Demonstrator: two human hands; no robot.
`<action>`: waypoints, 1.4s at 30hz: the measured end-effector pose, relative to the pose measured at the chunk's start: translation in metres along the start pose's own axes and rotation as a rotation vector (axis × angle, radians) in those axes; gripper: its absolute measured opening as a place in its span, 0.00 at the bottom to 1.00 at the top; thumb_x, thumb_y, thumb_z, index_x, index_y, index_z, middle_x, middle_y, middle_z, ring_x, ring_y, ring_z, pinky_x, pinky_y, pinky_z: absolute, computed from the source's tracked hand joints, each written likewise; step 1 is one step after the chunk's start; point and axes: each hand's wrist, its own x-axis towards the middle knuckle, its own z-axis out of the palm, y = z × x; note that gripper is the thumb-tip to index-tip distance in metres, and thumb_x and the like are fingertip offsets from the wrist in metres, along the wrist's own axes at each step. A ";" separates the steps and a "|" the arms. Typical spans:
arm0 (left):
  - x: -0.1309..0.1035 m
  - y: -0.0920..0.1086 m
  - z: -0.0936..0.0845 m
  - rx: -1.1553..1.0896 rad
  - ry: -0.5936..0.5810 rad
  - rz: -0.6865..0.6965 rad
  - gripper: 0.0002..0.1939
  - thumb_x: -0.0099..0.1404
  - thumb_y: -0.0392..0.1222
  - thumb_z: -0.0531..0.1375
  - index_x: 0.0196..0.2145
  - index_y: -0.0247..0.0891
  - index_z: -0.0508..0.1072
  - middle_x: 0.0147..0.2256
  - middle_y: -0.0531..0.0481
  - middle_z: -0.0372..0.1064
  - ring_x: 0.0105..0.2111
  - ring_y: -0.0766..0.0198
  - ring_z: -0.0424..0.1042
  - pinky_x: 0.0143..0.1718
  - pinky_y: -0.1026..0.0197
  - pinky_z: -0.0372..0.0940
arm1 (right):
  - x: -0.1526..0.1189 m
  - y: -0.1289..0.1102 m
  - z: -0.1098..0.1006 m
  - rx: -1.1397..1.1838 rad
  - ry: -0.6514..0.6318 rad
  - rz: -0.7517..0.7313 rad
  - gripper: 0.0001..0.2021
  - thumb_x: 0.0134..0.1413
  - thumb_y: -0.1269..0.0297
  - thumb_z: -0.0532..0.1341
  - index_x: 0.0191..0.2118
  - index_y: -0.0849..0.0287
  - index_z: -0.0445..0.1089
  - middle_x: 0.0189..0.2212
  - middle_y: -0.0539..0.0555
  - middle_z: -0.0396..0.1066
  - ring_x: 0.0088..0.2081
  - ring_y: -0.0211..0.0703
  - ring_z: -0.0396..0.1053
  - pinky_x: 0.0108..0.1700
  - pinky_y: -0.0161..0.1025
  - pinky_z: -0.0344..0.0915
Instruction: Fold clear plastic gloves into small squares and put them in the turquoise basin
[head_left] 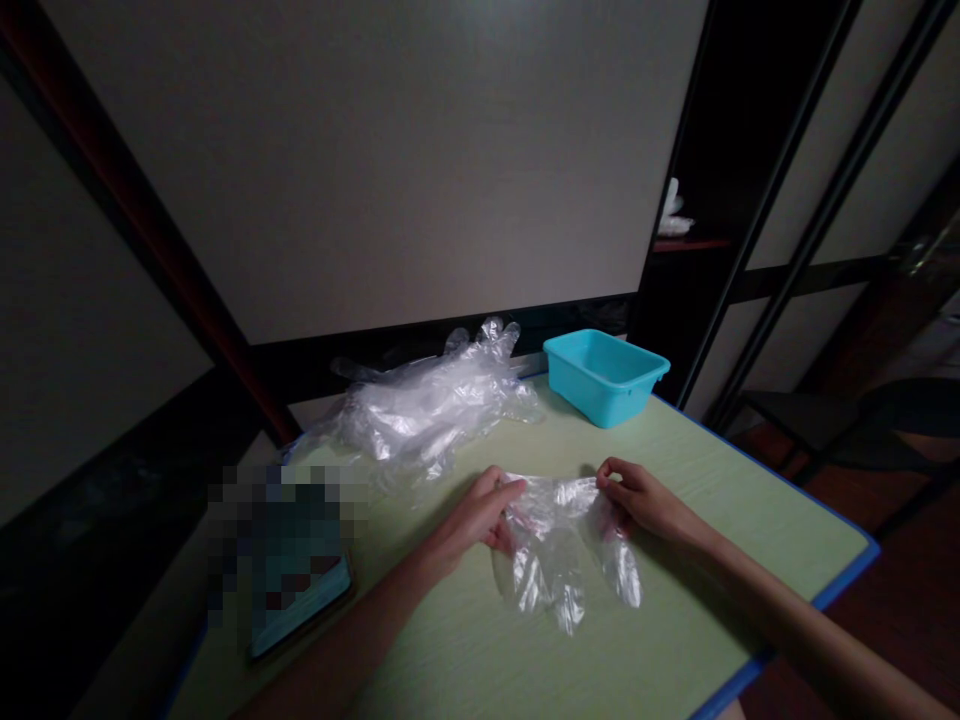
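Note:
A clear disposable plastic glove (564, 560) is stretched between my two hands above the table, its fingers hanging toward me. My left hand (484, 515) pinches the left end of its cuff between thumb and fingers. At the other end of the cuff, my right hand (631, 498) grips the edge with its fingertips. Beyond them, a loose heap of similar clear gloves (431, 405) lies at the far left of the table. A turquoise plastic basin (604, 385) stands at the far right, apart from both hands.
The pale green table (622, 670) has a blue edge. A tablet-like object (300, 610), partly pixelated, is at the left. Behind the table rises a wardrobe with a light sliding panel (390, 180). A dark chair (847, 430) is off to the right.

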 end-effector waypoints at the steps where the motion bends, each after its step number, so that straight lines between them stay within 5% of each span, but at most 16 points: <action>1: -0.001 0.001 -0.001 0.022 -0.039 -0.006 0.15 0.54 0.48 0.56 0.34 0.37 0.57 0.24 0.54 0.67 0.16 0.71 0.66 0.17 0.69 0.61 | 0.001 0.001 0.000 0.005 0.009 0.000 0.09 0.51 0.58 0.52 0.27 0.57 0.54 0.11 0.43 0.61 0.13 0.33 0.60 0.15 0.30 0.57; 5: -0.003 -0.002 -0.005 0.083 -0.223 0.003 0.33 0.43 0.35 0.63 0.46 0.37 0.53 0.22 0.58 0.66 0.14 0.71 0.64 0.14 0.71 0.57 | 0.005 0.008 0.000 0.026 0.042 0.003 0.10 0.50 0.57 0.52 0.27 0.57 0.55 0.10 0.41 0.59 0.12 0.32 0.59 0.14 0.29 0.56; 7: -0.003 -0.006 -0.006 0.109 -0.212 0.011 0.40 0.41 0.31 0.62 0.51 0.37 0.49 0.21 0.60 0.63 0.13 0.72 0.62 0.13 0.72 0.55 | 0.006 0.009 -0.001 0.050 0.054 0.015 0.11 0.49 0.56 0.53 0.27 0.57 0.55 0.10 0.41 0.58 0.11 0.33 0.59 0.13 0.29 0.56; 13: 0.008 -0.014 -0.009 0.187 0.166 0.102 0.41 0.43 0.29 0.59 0.55 0.36 0.49 0.23 0.60 0.61 0.14 0.74 0.58 0.13 0.71 0.52 | -0.008 0.002 -0.002 0.131 -0.006 0.106 0.12 0.48 0.54 0.54 0.28 0.57 0.53 0.13 0.46 0.65 0.15 0.36 0.66 0.16 0.30 0.61; 19: 0.028 -0.021 -0.017 0.178 0.581 0.377 0.30 0.46 0.31 0.57 0.48 0.37 0.55 0.22 0.61 0.60 0.18 0.72 0.60 0.22 0.69 0.57 | -0.047 0.000 0.011 0.179 -0.299 0.226 0.16 0.49 0.50 0.54 0.31 0.57 0.50 0.17 0.50 0.70 0.17 0.36 0.68 0.17 0.29 0.59; 21: 0.031 -0.023 -0.021 0.164 0.673 0.425 0.29 0.46 0.31 0.57 0.47 0.37 0.54 0.26 0.60 0.62 0.17 0.74 0.59 0.21 0.69 0.56 | -0.054 -0.001 0.009 0.105 -0.364 0.194 0.14 0.50 0.52 0.53 0.33 0.57 0.51 0.18 0.50 0.69 0.17 0.36 0.68 0.17 0.30 0.59; 23: 0.032 -0.025 -0.023 0.140 0.740 0.465 0.27 0.47 0.31 0.56 0.46 0.39 0.54 0.31 0.58 0.61 0.15 0.76 0.57 0.19 0.70 0.54 | -0.050 -0.006 0.002 -0.029 -0.291 0.065 0.13 0.51 0.55 0.54 0.34 0.58 0.52 0.18 0.49 0.68 0.18 0.36 0.67 0.18 0.31 0.59; 26: 0.031 -0.029 -0.023 0.114 0.745 0.514 0.22 0.48 0.31 0.54 0.42 0.39 0.55 0.33 0.57 0.59 0.14 0.78 0.55 0.16 0.70 0.51 | -0.029 -0.016 -0.012 -0.319 -0.054 -0.242 0.10 0.52 0.59 0.55 0.36 0.59 0.57 0.27 0.53 0.70 0.27 0.40 0.69 0.24 0.35 0.63; 28: 0.030 -0.031 -0.022 0.102 0.716 0.530 0.20 0.48 0.31 0.53 0.40 0.39 0.56 0.33 0.57 0.59 0.14 0.78 0.56 0.17 0.70 0.52 | -0.009 -0.021 -0.018 -0.452 -0.096 -0.407 0.12 0.52 0.58 0.55 0.40 0.59 0.62 0.40 0.58 0.68 0.39 0.45 0.68 0.33 0.40 0.67; 31: 0.030 -0.034 -0.021 0.094 0.689 0.528 0.17 0.48 0.31 0.53 0.38 0.38 0.56 0.31 0.57 0.59 0.15 0.77 0.57 0.17 0.70 0.53 | 0.017 -0.023 -0.017 -0.542 -0.244 -0.579 0.28 0.45 0.54 0.61 0.52 0.59 0.58 0.53 0.59 0.58 0.53 0.50 0.57 0.52 0.48 0.56; 42: 0.035 -0.034 -0.021 0.049 0.633 0.475 0.14 0.47 0.33 0.53 0.34 0.38 0.58 0.28 0.57 0.60 0.17 0.74 0.60 0.18 0.69 0.55 | 0.028 -0.006 -0.023 -0.815 -0.527 -0.624 0.50 0.37 0.42 0.61 0.61 0.57 0.35 0.61 0.58 0.34 0.61 0.54 0.32 0.58 0.56 0.24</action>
